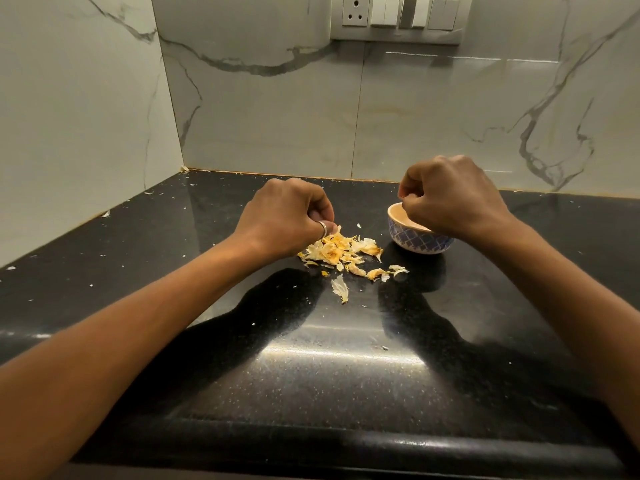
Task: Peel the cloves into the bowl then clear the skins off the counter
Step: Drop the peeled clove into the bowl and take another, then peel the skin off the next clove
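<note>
Seeing right hand (450, 199) over bowl (410, 239), left hand (287, 216) on skins (341, 252) left of bowl; fingers (414, 188) curled, cannot tell what I pinch.

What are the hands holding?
It cannot be told. The right hand is curled above the bowl, the left hand curled at the skins; anything inside is hidden.

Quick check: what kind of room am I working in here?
Most likely a home kitchen: a black stone counter, a wall socket panel above it, and peeled skins beside a bowl.
</note>
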{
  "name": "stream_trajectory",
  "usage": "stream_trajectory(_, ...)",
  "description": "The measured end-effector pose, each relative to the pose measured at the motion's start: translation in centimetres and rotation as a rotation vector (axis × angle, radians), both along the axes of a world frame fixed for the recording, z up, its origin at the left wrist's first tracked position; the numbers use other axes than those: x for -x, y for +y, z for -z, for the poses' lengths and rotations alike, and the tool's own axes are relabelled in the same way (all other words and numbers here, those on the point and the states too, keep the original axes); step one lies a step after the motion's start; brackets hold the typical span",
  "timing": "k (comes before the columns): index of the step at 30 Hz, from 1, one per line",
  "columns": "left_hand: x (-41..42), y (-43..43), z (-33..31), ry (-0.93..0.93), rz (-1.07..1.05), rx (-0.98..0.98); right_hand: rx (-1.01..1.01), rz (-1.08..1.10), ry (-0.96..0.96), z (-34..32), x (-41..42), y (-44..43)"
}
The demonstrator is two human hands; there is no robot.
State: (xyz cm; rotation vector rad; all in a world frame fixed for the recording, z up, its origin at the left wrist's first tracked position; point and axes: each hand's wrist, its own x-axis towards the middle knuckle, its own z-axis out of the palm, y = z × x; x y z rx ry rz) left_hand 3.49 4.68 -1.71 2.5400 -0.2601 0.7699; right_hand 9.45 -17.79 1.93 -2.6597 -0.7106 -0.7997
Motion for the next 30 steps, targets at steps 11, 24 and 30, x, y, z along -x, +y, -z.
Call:
stream_trajectory(11,0.4,-0.1,-0.4,-0.069,-0.082,-0.074,0.213,-0.308,0.160,0.0,2.7,1.8)
stream_trajectory(24,0.9,-0.4,-0.5,-0.134,-0.174,-0.091,0.350,-0.197,0.237,1.5,2.7,2.7)
stream_trajectory(30,0.9,-0.3,-0.6,-0.151,-0.190,-0.130,0.253,-0.319,0.122,1.9,2.7,3.0)
